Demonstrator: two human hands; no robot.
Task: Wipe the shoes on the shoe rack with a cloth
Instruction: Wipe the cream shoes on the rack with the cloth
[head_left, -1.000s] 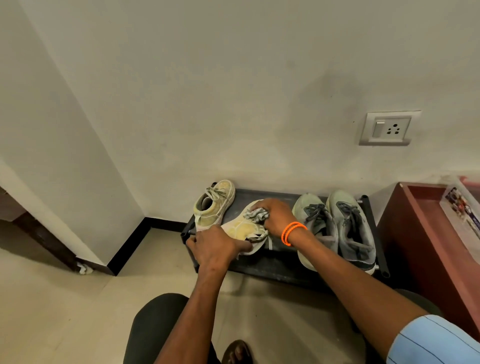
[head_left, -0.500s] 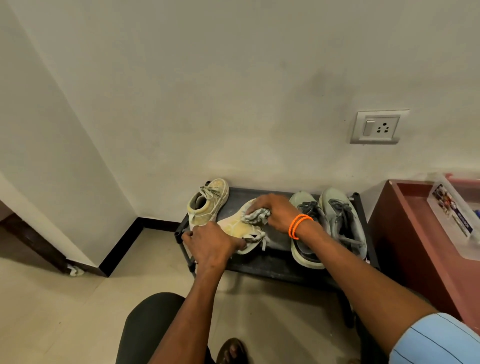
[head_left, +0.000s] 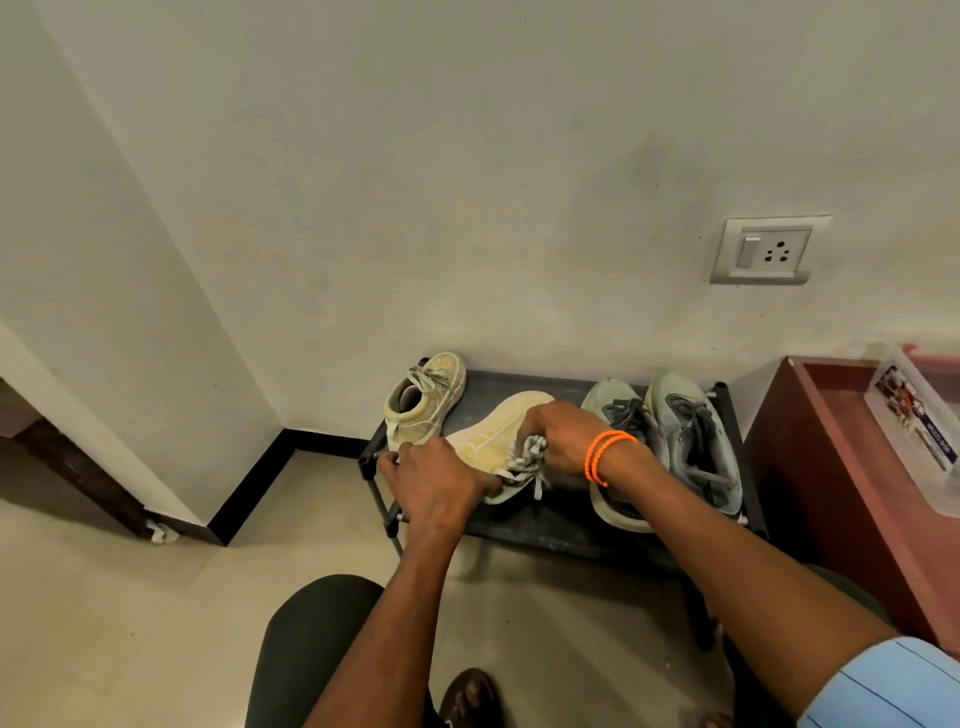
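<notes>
Fingers of our right hand (head_left: 558, 436) pinch a crumpled grey-and-white cloth (head_left: 531, 453) and press it against the side of a pale yellow shoe (head_left: 498, 434). Our left hand (head_left: 436, 480) curls round the near end of that same shoe, holding it steady. We see the shoe tipped onto its side, its yellowed upper facing us, a whitish sole along the lower edge and a loose lace hanging by the cloth. Its long axis runs diagonally, the toe pointing away from us and to the right, toward the wall. It rests on the top shelf of a low black shoe rack (head_left: 524, 387), left of centre. Its partner, a second yellow shoe (head_left: 426, 402), stands upright just behind and to the left, toe toward the wall. A pair of grey shoes (head_left: 670, 441) lies on the rack's right half, toes also toward the wall. Two orange bands (head_left: 605, 453) circle our right wrist.
</notes>
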